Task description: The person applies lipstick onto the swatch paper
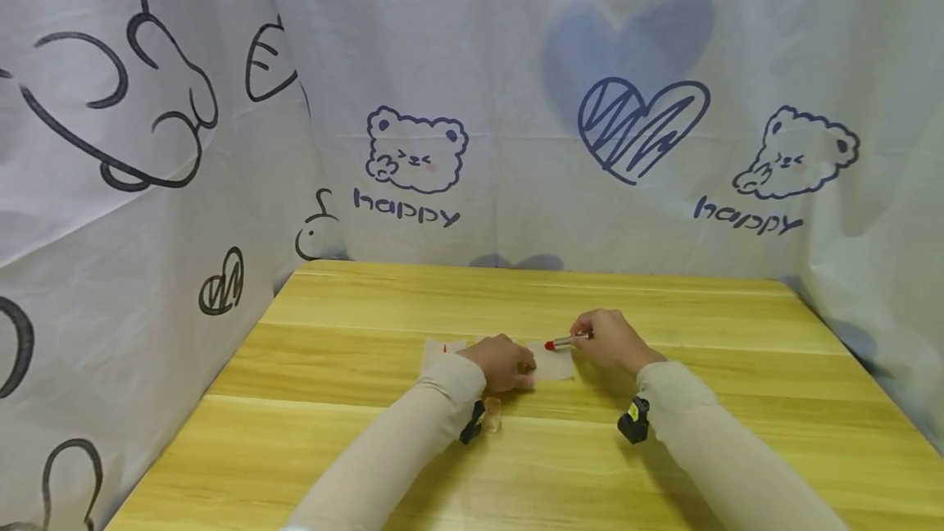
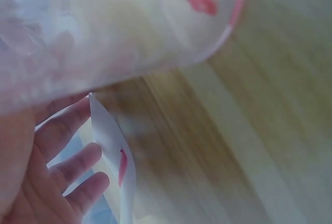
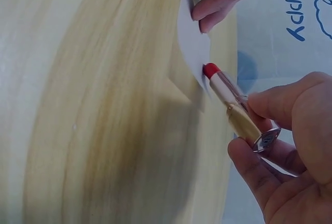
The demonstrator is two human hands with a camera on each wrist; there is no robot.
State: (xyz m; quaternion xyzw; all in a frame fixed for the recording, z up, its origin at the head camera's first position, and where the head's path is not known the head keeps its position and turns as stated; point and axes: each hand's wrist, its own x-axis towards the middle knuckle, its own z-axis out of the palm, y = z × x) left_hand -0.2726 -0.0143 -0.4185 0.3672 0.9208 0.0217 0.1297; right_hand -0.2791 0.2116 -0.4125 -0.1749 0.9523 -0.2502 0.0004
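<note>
My right hand (image 1: 608, 338) pinches a lipstick (image 3: 225, 92) with a silver and gold tube between thumb and fingers. Its red tip points left, at the right part of a pale paper sheet (image 1: 555, 365); I cannot tell whether it touches. Just left of it, my left hand (image 1: 505, 363) rests fingertips on the paper, its lower fingers (image 2: 85, 162) loosely bent. A greyish strip shows by its fingers in the right wrist view, too partly hidden to name. Left of this hand lies paper (image 1: 435, 355) with a short red stroke.
A small translucent, pinkish piece (image 1: 492, 415) is beside the left wrist camera (image 1: 472, 423). A blurred see-through sheet (image 2: 140, 32) with red marks fills the top of the left wrist view. The wooden table (image 1: 354, 449) ends at a printed white curtain (image 1: 509, 220).
</note>
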